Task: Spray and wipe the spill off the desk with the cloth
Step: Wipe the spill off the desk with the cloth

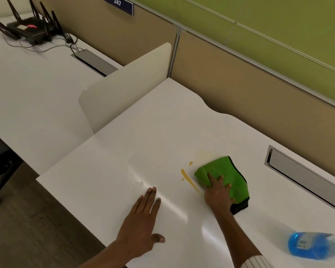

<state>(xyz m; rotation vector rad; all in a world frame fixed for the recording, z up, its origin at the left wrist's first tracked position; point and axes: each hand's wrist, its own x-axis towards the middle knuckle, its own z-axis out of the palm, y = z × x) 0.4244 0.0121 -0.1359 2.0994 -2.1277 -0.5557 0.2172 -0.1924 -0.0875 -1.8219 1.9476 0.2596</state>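
A green cloth with a black edge lies folded on the white desk. My right hand presses flat on its near left part, fingers spread. A yellow spill runs as a streak and small drops just left of the cloth, and a faint pale smear shows beyond the cloth. My left hand rests flat on the bare desk to the left, palm down, holding nothing. A blue spray bottle lies at the near right edge of the view, blurred.
A grey cable slot is set into the desk at the right. Beige and green partition walls run behind the desk. A white divider panel separates the neighbouring desk, where a black router with antennas and cables stands.
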